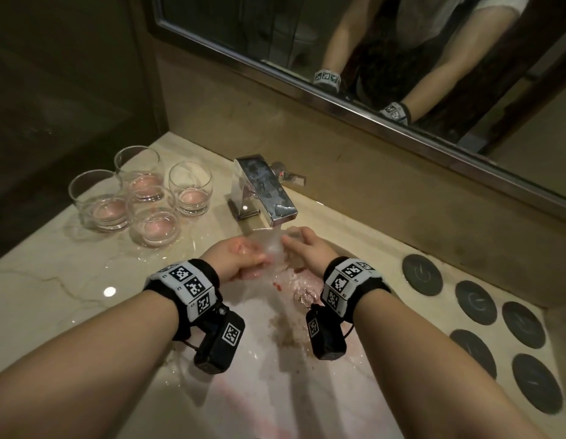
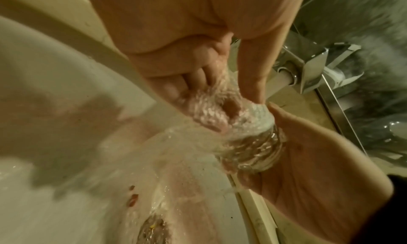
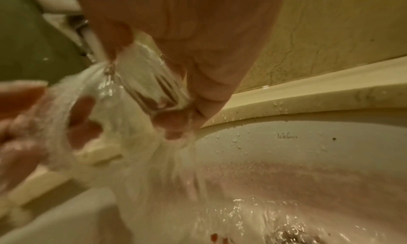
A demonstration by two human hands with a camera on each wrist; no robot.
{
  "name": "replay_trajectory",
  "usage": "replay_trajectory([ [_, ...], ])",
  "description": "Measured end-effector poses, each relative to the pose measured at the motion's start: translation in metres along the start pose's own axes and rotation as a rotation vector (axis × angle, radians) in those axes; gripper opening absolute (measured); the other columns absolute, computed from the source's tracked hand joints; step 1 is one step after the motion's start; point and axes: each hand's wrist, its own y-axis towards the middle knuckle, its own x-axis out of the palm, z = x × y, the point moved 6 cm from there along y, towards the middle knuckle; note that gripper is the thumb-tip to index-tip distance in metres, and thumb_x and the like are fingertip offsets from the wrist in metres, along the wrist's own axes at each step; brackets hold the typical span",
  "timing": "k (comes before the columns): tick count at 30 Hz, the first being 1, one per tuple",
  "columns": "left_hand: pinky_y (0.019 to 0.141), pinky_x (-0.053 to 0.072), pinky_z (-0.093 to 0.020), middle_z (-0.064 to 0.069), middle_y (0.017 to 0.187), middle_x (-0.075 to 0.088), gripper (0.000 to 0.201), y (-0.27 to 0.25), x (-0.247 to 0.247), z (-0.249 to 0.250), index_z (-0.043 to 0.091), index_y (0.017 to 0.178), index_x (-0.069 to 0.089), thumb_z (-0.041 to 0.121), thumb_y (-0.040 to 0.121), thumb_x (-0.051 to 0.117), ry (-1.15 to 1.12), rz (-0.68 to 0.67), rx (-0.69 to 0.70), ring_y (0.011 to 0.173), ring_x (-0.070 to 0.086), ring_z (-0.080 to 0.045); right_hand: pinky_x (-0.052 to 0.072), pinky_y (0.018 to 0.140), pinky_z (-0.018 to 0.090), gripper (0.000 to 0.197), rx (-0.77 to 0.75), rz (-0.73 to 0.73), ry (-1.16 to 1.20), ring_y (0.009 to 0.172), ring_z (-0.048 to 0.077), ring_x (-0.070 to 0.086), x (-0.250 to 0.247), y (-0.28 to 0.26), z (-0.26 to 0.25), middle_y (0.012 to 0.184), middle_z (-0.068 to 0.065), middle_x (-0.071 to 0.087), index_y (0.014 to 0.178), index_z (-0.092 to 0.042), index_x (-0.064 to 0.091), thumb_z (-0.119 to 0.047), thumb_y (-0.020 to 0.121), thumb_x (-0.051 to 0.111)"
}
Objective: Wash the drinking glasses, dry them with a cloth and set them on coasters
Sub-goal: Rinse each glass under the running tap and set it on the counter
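Right hand point(image 1: 302, 245) gripping glass point(image 2: 249, 143) round its base, held on its side under running tap point(image 1: 264, 188), over back of sink point(image 1: 275, 391). Left hand point(image 1: 240, 258) has fingers point(image 2: 198, 84) poking into glass mouth, thumb outside on rim, so it's holding too. Water going everywhere, pinkish streaks down basin. Four more glasses point(image 1: 142, 198), pink dregs in them, bunched at back-left corner of worktop point(image 1: 47, 280). Six dark coasters point(image 1: 484, 318) along right edge.

Faint script, unreadable, on sink point(image 3: 308, 143) inner wall.
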Motion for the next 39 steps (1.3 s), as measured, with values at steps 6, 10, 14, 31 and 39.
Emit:
replay_trajectory([
  [6, 0.057, 0.052, -0.018, -0.017, 0.092, 0.068, 0.018, 0.000, 0.004, 0.002, 0.005, 0.104, 0.061, 0.001, 0.087, 0.057, -0.072, -0.032, -0.026, 0.073, 0.067, -0.016, 0.037, 0.052, 0.023, 0.051, 0.012, -0.010, -0.016, 0.060, 0.013, 0.047, 0.006, 0.007, 0.014, 0.078, 0.002, 0.053, 0.134, -0.021, 0.035, -0.049, 0.093, 0.046],
  [10, 0.060, 0.057, -0.023, -0.008, 0.084, 0.071, 0.021, -0.001, 0.002, 0.003, 0.010, 0.112, 0.060, 0.010, 0.093, 0.053, -0.171, -0.011, -0.065, 0.069, 0.070, -0.013, 0.038, 0.048, 0.018, 0.069, 0.038, -0.071, 0.060, 0.062, 0.009, 0.048, 0.009, 0.007, 0.017, 0.097, -0.001, 0.051, 0.139, -0.022, 0.029, -0.041, 0.084, 0.066],
  [14, 0.069, 0.057, -0.029, -0.007, 0.088, 0.070, 0.019, -0.004, 0.006, 0.003, 0.018, 0.100, 0.059, 0.003, 0.087, 0.059, -0.133, -0.069, -0.086, 0.076, 0.069, -0.016, 0.041, 0.054, 0.019, 0.062, 0.089, -0.011, -0.129, 0.067, 0.012, 0.055, 0.007, 0.005, 0.009, 0.089, 0.002, 0.058, 0.131, -0.015, 0.041, -0.061, 0.090, 0.040],
  [31, 0.046, 0.050, -0.016, -0.007, 0.071, 0.067, 0.038, -0.006, 0.006, 0.010, -0.004, 0.125, 0.049, -0.007, 0.088, 0.052, -0.163, -0.056, -0.036, 0.056, 0.066, -0.011, 0.044, 0.062, 0.027, 0.067, 0.004, -0.145, 0.056, 0.075, 0.017, 0.057, 0.004, 0.007, 0.016, 0.110, 0.012, 0.058, 0.135, -0.026, 0.035, -0.030, 0.079, 0.072],
  [39, 0.064, 0.057, -0.025, -0.008, 0.092, 0.066, 0.026, -0.005, 0.006, 0.006, 0.018, 0.101, 0.059, -0.003, 0.087, 0.057, -0.183, -0.017, -0.038, 0.072, 0.069, -0.015, 0.051, 0.061, 0.023, 0.067, 0.038, -0.067, -0.020, 0.074, 0.015, 0.063, 0.001, 0.007, 0.012, 0.114, 0.011, 0.059, 0.138, -0.012, 0.039, -0.054, 0.087, 0.052],
])
